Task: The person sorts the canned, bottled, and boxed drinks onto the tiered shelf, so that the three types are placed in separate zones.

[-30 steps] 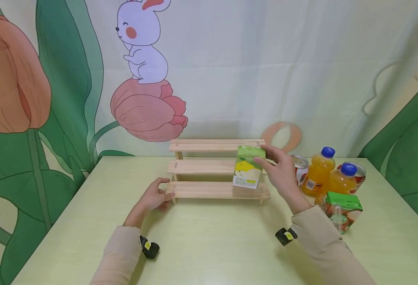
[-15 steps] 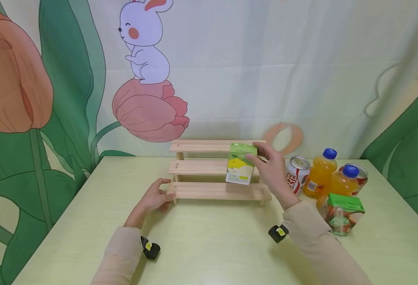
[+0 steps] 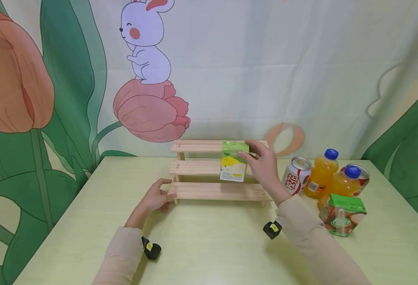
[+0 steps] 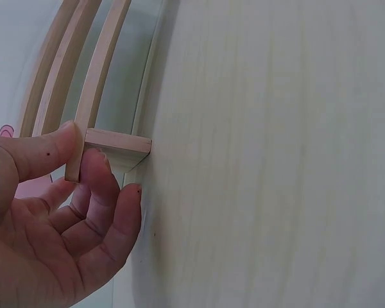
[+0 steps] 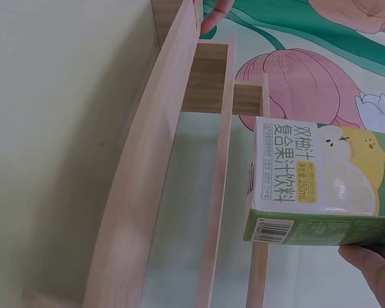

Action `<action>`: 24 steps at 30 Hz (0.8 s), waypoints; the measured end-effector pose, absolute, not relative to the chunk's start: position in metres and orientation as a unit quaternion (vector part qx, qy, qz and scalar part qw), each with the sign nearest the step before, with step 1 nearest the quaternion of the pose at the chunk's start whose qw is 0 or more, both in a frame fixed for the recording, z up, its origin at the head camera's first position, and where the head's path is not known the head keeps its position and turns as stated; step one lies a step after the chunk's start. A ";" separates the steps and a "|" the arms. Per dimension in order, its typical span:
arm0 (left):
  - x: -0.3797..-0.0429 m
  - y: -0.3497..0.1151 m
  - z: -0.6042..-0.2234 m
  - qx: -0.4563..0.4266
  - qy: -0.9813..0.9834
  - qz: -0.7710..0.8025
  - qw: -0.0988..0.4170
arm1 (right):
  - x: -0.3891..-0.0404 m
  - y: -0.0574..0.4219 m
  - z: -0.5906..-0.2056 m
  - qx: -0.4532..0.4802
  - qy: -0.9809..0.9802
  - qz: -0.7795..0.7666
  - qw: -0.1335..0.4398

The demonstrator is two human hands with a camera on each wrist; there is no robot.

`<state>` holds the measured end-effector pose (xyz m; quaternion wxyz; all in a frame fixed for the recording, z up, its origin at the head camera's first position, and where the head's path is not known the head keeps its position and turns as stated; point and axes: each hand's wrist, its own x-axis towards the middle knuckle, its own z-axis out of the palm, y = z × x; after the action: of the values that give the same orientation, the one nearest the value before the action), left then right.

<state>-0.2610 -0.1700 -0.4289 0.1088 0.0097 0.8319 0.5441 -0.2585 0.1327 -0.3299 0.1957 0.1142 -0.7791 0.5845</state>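
Note:
A wooden three-step rack (image 3: 209, 191) stands on the table. My left hand (image 3: 156, 195) grips the left end of its lowest board, and in the left wrist view the thumb lies on one face of the board (image 4: 95, 83) with curled fingers on the other. My right hand (image 3: 265, 164) holds a green-and-white juice carton (image 3: 233, 168) near its top, thumb on the front. The carton is upright in front of the middle and top boards. In the right wrist view the carton's base (image 5: 251, 183) shows apart from the boards.
Right of the rack are a white-and-red can (image 3: 296, 177), two orange drink bottles with blue caps (image 3: 320, 174), a partly hidden can (image 3: 363, 176) and a green-topped brown carton (image 3: 344, 213). A printed curtain (image 3: 230, 71) hangs behind the table (image 3: 209, 245).
My right hand has carried the juice carton left and slightly up along the rack, uncovering the white-and-red can. My left hand keeps its hold on the rack.

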 end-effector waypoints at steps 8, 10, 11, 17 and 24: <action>-0.263 -0.170 -0.431 -0.003 0.831 0.545 0.110 | -0.262 0.123 -0.325 0.120 -0.774 0.591 0.194; -0.264 -0.170 -0.431 -0.004 0.831 0.545 0.111 | -0.263 0.121 -0.324 0.119 -0.774 0.591 0.194; -0.264 -0.170 -0.431 -0.003 0.832 0.544 0.112 | -0.263 0.120 -0.324 0.118 -0.775 0.591 0.193; -0.262 -0.171 -0.429 0.003 0.833 0.541 0.112 | -0.268 0.116 -0.324 0.115 -0.785 0.578 0.190; -0.261 -0.169 -0.427 -0.008 0.834 0.540 0.113 | -0.271 0.110 -0.323 0.119 -0.786 0.578 0.185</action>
<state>-0.2607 -0.1691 -0.4272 0.1127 -0.0080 0.8342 0.5397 -0.2709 0.1097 -0.3227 0.1852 0.1192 -0.7859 0.5778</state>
